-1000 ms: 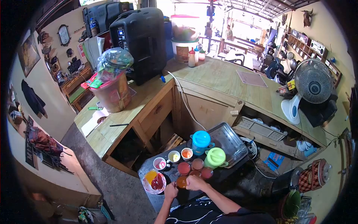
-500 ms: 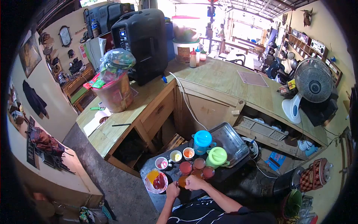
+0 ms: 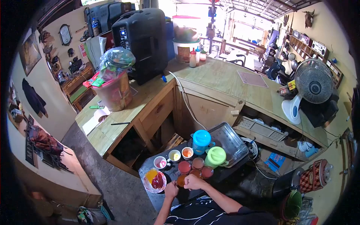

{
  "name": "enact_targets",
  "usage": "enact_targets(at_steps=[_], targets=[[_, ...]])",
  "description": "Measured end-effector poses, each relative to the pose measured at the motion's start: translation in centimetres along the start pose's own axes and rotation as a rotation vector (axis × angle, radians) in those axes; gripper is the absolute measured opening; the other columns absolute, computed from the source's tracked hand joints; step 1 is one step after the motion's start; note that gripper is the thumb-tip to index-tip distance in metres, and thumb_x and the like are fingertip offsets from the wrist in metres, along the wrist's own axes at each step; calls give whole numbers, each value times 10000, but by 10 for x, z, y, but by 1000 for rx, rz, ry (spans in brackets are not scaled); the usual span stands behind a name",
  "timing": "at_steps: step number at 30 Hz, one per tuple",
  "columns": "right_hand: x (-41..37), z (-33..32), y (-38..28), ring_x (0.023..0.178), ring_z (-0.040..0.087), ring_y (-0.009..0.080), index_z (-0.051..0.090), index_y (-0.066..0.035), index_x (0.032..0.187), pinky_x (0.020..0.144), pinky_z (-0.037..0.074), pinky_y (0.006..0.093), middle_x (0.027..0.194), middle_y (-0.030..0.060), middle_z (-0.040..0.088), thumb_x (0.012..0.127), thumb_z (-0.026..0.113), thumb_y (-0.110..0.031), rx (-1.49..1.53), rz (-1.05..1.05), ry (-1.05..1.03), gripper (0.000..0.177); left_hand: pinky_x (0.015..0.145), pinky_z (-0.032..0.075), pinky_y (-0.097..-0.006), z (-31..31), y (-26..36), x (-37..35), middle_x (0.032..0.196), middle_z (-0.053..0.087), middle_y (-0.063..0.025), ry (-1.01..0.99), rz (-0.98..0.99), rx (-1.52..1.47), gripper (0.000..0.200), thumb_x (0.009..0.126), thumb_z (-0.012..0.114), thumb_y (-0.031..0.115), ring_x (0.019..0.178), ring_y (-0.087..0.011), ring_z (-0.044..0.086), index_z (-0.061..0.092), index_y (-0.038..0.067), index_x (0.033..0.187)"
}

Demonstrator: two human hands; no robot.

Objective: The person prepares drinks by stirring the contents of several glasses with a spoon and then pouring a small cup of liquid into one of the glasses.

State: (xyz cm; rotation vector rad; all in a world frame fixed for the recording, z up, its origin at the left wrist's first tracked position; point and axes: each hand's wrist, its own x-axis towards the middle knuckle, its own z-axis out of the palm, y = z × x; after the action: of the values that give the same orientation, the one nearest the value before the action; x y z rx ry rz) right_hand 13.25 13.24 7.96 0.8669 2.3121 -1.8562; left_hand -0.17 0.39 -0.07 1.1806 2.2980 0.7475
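My left hand [image 3: 171,190] is closed beside a glass of amber-brown drink [image 3: 181,181]; whatever its fingers hold is hidden. My right hand [image 3: 193,182] is curled into a fist over the same glass, and I cannot make out what is in it. Just beyond my hands stand a second brown-filled glass [image 3: 195,173] and several glasses of reddish drink [image 3: 184,166]. To the left of my left hand sits a pinkish-white bowl [image 3: 152,189] with yellow and red contents. Behind it is a row of white cups [image 3: 175,161] with coloured residue or contents.
A blue lidded pitcher [image 3: 201,138] and a green lidded pitcher [image 3: 215,156] stand past the glasses, near a metal tray [image 3: 236,146] on the dark low table [image 3: 155,202]. A wooden counter [image 3: 221,78] carries a black speaker [image 3: 144,45], a bucket [image 3: 114,93] and a fan [image 3: 314,80].
The whole view has shifted slightly. Both hands remain closed at the brown drink's glass, with the right hand's position over it barely different. The cups, bowl and pitchers have kept their places.
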Motion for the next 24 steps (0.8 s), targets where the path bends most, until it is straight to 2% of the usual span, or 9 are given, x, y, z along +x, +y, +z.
enact_targets(at_steps=[3, 6, 9, 12, 15, 18, 19, 22, 24], targets=[[5, 3, 7, 507, 624, 235, 589, 1, 648, 525, 494, 355, 595, 122, 628, 677, 698, -150, -307, -158, 485, 188, 678, 469, -495, 6, -4, 0, 787, 620, -229, 16, 18, -10, 176, 836, 499, 179, 771, -415, 603, 614, 47, 849], [4, 0, 3, 505, 623, 242, 590, -2, 645, 527, 496, 356, 588, 121, 626, 682, 709, -159, -601, 2, 549, 201, 669, 469, -492, -3, 6, 0, 781, 620, -228, -7, -8, 5, 174, 840, 500, 177, 764, -414, 604, 614, 45, 840], [7, 1, 7, 503, 623, 249, 599, -9, 647, 537, 504, 370, 577, 125, 621, 682, 707, -164, -416, 50, 144, 192, 659, 467, -493, 0, 3, -1, 780, 620, -226, 2, -6, 18, 181, 856, 499, 191, 758, -412, 605, 610, 50, 840], [8, 5, 6, 510, 627, 254, 621, -10, 654, 561, 514, 385, 579, 133, 623, 678, 703, -169, 75, 85, -51, 181, 661, 466, -495, 3, 2, -2, 785, 623, -223, 23, -17, 33, 190, 867, 496, 204, 758, -412, 605, 599, 47, 840], [-2, -2, -11, 508, 628, 227, 618, -7, 651, 542, 510, 382, 579, 133, 622, 685, 702, -174, -123, 54, 260, 190, 671, 466, -496, -1, 5, -4, 830, 625, -220, 12, -17, 30, 203, 881, 484, 204, 784, -406, 607, 588, 36, 835], [6, -2, 12, 492, 616, 191, 594, -7, 630, 502, 492, 352, 556, 118, 607, 692, 712, -175, -581, -44, 451, 214, 684, 461, -484, 2, 5, -8, 859, 617, -207, 75, 15, 5, 200, 881, 472, 179, 798, -402, 595, 584, 25, 819], [6, -1, 14, 526, 633, 194, 595, -15, 640, 511, 499, 359, 580, 114, 627, 700, 709, -181, -601, -28, 381, 209, 700, 456, -477, 4, 3, -8, 872, 610, -205, 82, 26, 13, 187, 874, 480, 167, 811, -398, 588, 587, 23, 822], [1, -1, 4, 602, 666, 239, 637, -25, 680, 580, 522, 399, 657, 117, 668, 705, 689, -179, -267, 178, -38, 164, 752, 435, -457, 7, 2, -12, 912, 588, -201, 120, 73, 29, 142, 848, 510, 131, 858, -382, 562, 599, 21, 839], [3, 2, 11, 622, 673, 265, 648, -35, 681, 584, 525, 414, 682, 110, 678, 720, 671, -166, -92, 114, -97, 138, 795, 414, -444, 3, 5, -17, 942, 574, -201, 179, 125, 37, 119, 824, 539, 109, 901, -367, 539, 608, 21, 864]])
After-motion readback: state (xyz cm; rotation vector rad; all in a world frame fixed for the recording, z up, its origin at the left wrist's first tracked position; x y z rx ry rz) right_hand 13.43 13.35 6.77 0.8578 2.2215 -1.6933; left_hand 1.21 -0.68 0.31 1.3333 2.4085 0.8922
